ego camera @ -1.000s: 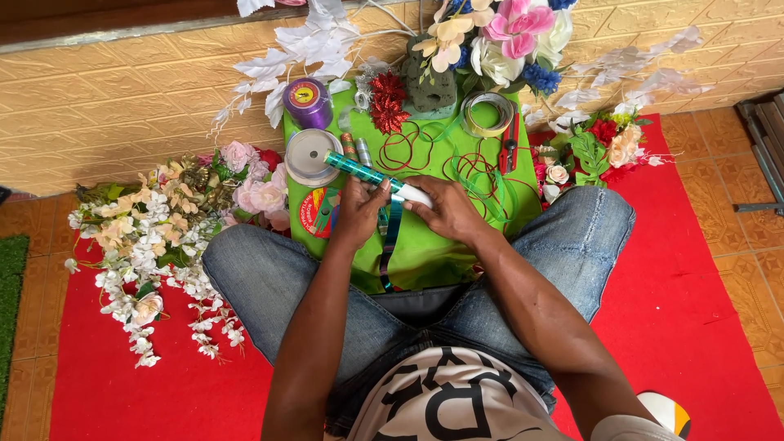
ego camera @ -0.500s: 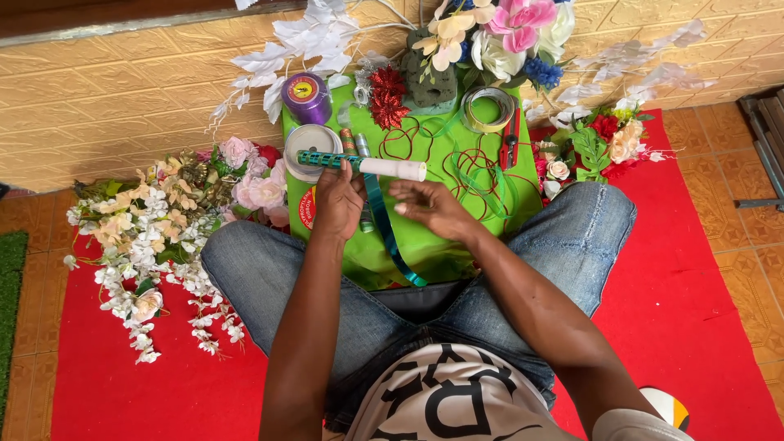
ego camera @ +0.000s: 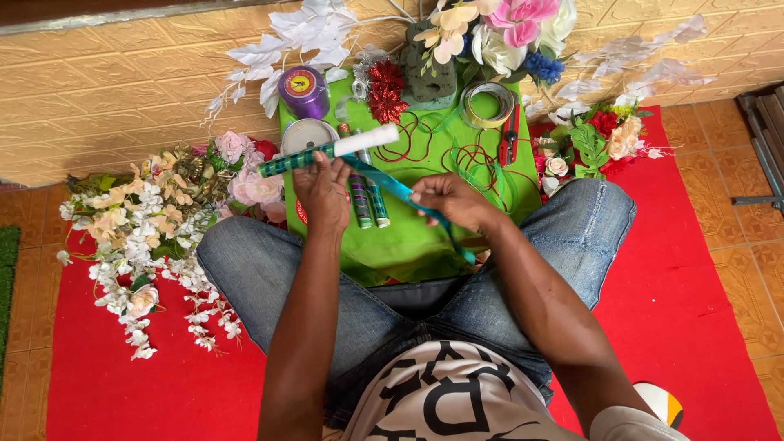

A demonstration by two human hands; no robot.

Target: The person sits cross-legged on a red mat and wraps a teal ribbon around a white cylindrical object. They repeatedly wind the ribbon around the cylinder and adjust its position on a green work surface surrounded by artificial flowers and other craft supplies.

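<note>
sitting cross-legged on a bright red floor mat (ego camera: 702,327), the person in blue jeans has a lime green cloth (ego camera: 408,237) spread over the lap and up to the tan tiled wall. compared with half a second ago, the long white stick partly wrapped in green ribbon (ego camera: 331,152) has tilted: it lay almost level then, and now its white end points up to the right while the wrapped end dips to the left. the right hand has drawn back toward the body since then, pulling the teal satin ribbon (ego camera: 388,184) out into a longer slanting line that runs from the stick down to the lap.

the left arm reaches straight forward, and the left hand (ego camera: 322,192) is closed around the middle of the stick, back of the hand up. the right arm comes in bent from the right side; the right hand (ego camera: 453,200) pinches the ribbon between thumb and fingertips, the other fingers curled in.

a big heap of pale pink and white fabric flowers (ego camera: 155,220) lies to the left on the mat, and a smaller cluster of red and cream flowers (ego camera: 596,143) to the right. on the cloth beyond the hands are loops of thin red wire (ego camera: 457,151), a purple spool of ribbon (ego camera: 304,91), a roll of clear tape (ego camera: 487,104), and two more green-wrapped sticks (ego camera: 367,200) just below the held one.
</note>
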